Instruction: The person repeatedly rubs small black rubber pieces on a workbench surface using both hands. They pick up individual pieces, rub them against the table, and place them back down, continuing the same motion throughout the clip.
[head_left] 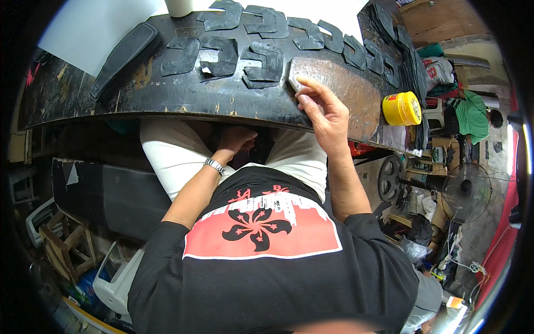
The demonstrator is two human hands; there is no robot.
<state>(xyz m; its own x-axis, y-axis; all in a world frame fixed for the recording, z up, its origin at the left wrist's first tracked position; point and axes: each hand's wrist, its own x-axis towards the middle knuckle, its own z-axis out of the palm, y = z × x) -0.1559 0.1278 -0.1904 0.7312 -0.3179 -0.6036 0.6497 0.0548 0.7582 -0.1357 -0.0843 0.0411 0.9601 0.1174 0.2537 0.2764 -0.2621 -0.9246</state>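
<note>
"Two hands show here: the right hand point(328, 114) right of the frame's middle, and the left hand point(238, 139) near the centre. How is the right one set?"

"Its thumb and index finger are bent, with a narrow gap between their tips, at the left end of a flat brown slab point(356, 92). I cannot tell whether the fingertips touch the slab or pinch something small."

"And where does that slab lie?"

"On the dark table point(167, 103), right of the upper centre, near the front edge. A yellow tub point(401, 108) stands just beside its right end."

"What about the left hand?"

"It is curled low between the thighs, below the table edge. Its inside is hidden, so I cannot tell if it holds anything. A metal watch point(214, 166) circles that wrist."

"What else is on the table?"

"Curved black pieces point(262, 64) lie across the top of the frame, the closest just left of the slab. A long black strip point(123, 58) lies at the upper left, and a pale cup point(179, 6) stands at the top edge."
</note>
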